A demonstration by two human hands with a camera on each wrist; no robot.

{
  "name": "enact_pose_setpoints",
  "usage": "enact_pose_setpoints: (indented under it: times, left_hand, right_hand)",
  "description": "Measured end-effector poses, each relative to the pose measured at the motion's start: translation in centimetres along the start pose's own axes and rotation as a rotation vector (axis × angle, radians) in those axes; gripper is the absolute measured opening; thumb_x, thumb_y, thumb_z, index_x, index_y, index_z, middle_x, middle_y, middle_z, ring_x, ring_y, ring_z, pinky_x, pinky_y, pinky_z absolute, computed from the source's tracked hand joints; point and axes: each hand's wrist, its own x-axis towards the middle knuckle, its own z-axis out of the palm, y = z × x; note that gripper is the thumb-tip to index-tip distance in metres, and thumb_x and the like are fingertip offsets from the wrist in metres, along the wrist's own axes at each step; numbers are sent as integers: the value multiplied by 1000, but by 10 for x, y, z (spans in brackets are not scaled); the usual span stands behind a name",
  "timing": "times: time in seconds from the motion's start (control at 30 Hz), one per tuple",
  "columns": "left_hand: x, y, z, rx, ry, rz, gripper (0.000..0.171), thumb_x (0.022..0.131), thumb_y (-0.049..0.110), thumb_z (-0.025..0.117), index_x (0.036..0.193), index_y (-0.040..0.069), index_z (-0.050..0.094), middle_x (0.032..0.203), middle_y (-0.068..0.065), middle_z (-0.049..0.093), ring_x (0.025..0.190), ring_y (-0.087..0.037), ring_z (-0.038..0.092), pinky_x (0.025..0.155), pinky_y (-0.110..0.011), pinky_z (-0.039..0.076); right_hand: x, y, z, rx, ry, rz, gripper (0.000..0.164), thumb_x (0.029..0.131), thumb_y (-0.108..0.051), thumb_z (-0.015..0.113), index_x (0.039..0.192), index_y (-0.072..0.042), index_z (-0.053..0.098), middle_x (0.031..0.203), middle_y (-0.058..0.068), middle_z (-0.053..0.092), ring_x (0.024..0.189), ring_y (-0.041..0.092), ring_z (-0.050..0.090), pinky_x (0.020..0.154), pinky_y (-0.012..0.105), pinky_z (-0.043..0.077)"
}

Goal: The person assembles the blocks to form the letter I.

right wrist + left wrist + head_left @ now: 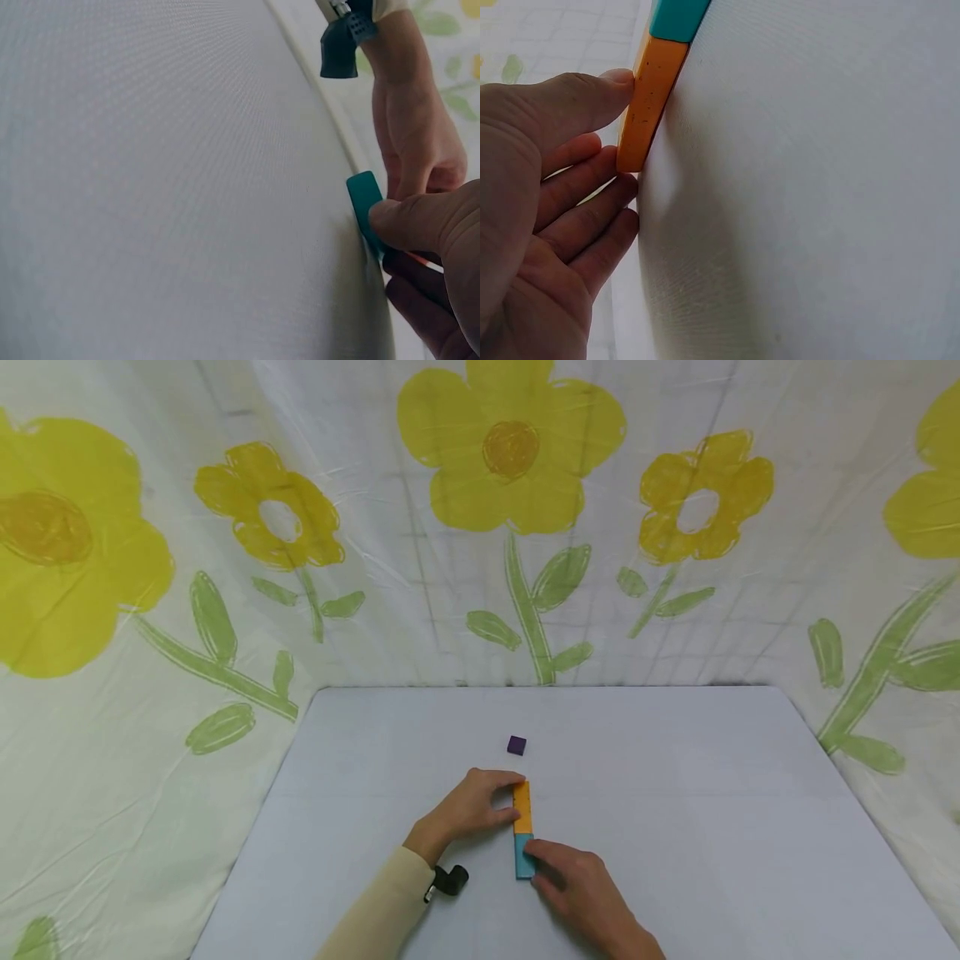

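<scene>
An orange block (522,814), long and narrow with small dark marks, lies end to end with a teal block (524,865) on the white table. My left hand (472,803) holds the orange block, the thumb at its long side and the fingertips at its far end. In the left wrist view the orange block (651,105) meets the teal block (679,16) edge to edge. My right hand (581,885) grips the teal block, index fingertip on its side and thumb near its close end. Thumb contact on the teal block (365,196) also shows in the right wrist view.
A small dark purple block (517,745) sits on the table (675,760) just beyond the orange block. A black camera (452,881) is strapped at the left wrist. Behind the table hangs a white cloth (420,610) with yellow flowers.
</scene>
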Motion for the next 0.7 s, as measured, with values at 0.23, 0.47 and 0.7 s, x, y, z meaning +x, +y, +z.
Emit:
enact_pose_setpoints:
  times: [0.23, 0.47, 0.7]
  left_hand:
    - [0, 1, 0, 0, 0, -8, 52, 99, 20, 84, 147, 7, 68, 145, -6, 73, 138, -24, 68, 123, -45, 51]
    - [1, 0, 1, 6, 0, -7, 52, 99, 21, 84, 147, 7, 68, 145, -6, 73, 138, -24, 68, 122, -44, 52]
    - [1, 0, 0, 4, -3, -1, 53, 99, 20, 84, 147, 6, 68, 145, -7, 73, 138, -24, 68, 122, -43, 52]
  right_hand:
    - [-1, 1, 1, -4, -1, 7, 44, 91, -9, 89, 134, -11, 77, 133, 0, 80, 118, 18, 78, 99, 41, 65]
    - [-1, 1, 1, -6, 7, -5, 45, 91, -8, 89, 134, -10, 77, 132, 1, 80, 118, 19, 78, 99, 42, 66]
    - [-1, 0, 0, -15, 11, -16, 45, 90, -7, 89, 134, -10, 77, 132, 1, 80, 117, 19, 78, 98, 42, 66]
